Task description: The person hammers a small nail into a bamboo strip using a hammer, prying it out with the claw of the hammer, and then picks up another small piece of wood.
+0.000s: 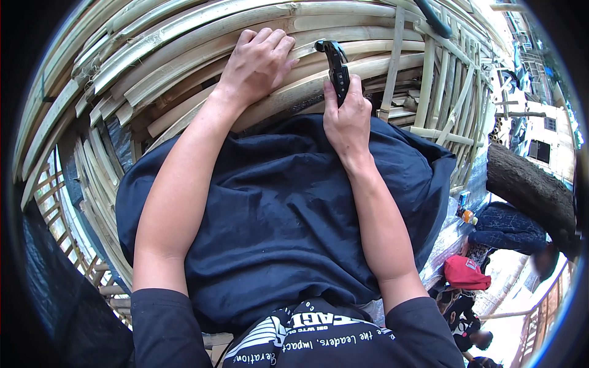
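Split bamboo strips (343, 23) lie stacked in long curved rows across the far side. My left hand (259, 66) rests on the pile, its fingers curled over a bamboo strip (184, 72); the fingertips are partly hidden. To its right, my right hand (348, 122) is closed around a black tool (338, 70) with rivets in its handle and a hooked, shiny head pointing away from me. Its exact kind is unclear. The head is just above the strips, and I cannot tell if it touches them. A dark blue cloth (276, 202) covers my lap beneath both forearms.
A bamboo lattice (429, 92) stands right of the pile, with a dark tube (433, 19) above it. Further right are a thick tree trunk (531, 184), a bottle with orange contents (469, 217), seated people and a red cap (466, 273). Bamboo framing (58, 208) borders the left.
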Demonstrator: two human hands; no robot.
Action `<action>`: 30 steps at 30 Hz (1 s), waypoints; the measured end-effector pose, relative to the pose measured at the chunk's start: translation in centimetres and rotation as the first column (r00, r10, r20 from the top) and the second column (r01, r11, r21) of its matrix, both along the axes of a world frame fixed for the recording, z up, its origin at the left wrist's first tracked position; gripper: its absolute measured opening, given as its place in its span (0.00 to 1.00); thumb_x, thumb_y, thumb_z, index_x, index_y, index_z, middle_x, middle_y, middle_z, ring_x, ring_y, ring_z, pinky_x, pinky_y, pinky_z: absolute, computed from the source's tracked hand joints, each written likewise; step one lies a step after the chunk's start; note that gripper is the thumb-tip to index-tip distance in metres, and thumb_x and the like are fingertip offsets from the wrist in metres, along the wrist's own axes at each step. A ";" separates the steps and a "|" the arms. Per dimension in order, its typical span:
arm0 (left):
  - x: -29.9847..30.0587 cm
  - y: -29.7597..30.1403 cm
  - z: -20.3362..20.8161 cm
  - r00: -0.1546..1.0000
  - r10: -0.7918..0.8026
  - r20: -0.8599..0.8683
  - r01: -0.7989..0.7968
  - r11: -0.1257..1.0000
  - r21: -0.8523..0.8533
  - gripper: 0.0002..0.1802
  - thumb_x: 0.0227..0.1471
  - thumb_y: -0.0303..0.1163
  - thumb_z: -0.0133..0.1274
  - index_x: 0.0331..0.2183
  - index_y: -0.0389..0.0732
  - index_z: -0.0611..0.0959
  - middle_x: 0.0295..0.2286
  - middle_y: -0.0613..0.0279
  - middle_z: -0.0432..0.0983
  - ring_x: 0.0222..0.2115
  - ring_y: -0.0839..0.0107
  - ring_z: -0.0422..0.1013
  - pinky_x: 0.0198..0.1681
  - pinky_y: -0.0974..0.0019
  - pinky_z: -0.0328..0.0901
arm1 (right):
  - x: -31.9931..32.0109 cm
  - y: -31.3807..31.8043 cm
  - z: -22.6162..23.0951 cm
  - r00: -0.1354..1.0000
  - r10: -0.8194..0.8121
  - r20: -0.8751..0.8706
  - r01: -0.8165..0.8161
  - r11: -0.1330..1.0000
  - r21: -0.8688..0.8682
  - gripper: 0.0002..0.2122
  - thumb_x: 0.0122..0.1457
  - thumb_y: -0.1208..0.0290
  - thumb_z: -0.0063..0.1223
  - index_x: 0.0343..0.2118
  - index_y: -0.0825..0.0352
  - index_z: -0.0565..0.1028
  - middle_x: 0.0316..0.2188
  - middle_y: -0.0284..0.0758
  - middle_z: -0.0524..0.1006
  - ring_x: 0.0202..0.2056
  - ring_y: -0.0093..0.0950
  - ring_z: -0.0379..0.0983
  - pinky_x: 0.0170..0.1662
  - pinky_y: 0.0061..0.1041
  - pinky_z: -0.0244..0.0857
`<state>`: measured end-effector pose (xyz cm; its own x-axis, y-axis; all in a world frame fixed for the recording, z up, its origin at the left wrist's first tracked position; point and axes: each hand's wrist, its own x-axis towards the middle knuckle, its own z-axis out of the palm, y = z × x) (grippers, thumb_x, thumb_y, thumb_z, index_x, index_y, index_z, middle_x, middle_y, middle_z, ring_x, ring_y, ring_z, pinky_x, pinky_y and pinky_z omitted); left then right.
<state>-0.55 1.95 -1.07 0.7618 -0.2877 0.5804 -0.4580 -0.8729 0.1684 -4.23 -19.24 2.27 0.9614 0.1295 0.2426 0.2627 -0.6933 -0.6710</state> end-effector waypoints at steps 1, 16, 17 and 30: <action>0.0 0.0 0.0 1.000 0.004 -0.007 -0.004 1.000 0.004 0.16 0.59 0.40 0.60 0.44 0.40 0.83 0.40 0.62 0.80 0.44 0.64 0.75 0.49 0.60 0.64 | 0.0 0.1 0.1 1.000 0.000 -0.001 0.000 1.000 0.004 0.12 0.69 0.66 0.56 0.39 0.70 0.69 0.24 0.53 0.80 0.31 0.57 0.79 0.32 0.51 0.70; 0.0 -0.2 -0.1 1.000 0.024 -0.008 -0.024 1.000 0.002 0.16 0.59 0.40 0.60 0.44 0.41 0.82 0.40 0.62 0.79 0.43 0.64 0.74 0.49 0.59 0.64 | -0.1 0.2 0.3 1.000 0.002 -0.022 -0.001 1.000 0.014 0.11 0.68 0.68 0.57 0.39 0.71 0.69 0.25 0.53 0.80 0.32 0.57 0.80 0.32 0.50 0.70; 0.0 -0.2 0.0 1.000 0.023 -0.011 -0.023 1.000 0.004 0.16 0.59 0.41 0.60 0.44 0.41 0.82 0.40 0.62 0.79 0.43 0.64 0.74 0.49 0.59 0.63 | -0.1 0.1 0.3 1.000 0.002 -0.021 -0.002 1.000 0.006 0.11 0.68 0.68 0.57 0.39 0.71 0.69 0.25 0.53 0.80 0.32 0.57 0.80 0.32 0.50 0.70; 0.0 -0.2 -0.1 0.999 0.026 -0.027 -0.026 1.000 0.006 0.16 0.59 0.40 0.59 0.45 0.43 0.82 0.40 0.64 0.78 0.44 0.65 0.74 0.50 0.60 0.63 | 0.0 0.3 0.1 1.000 0.031 -0.003 -0.031 1.000 0.002 0.11 0.69 0.68 0.55 0.39 0.71 0.68 0.24 0.53 0.79 0.30 0.57 0.79 0.31 0.51 0.70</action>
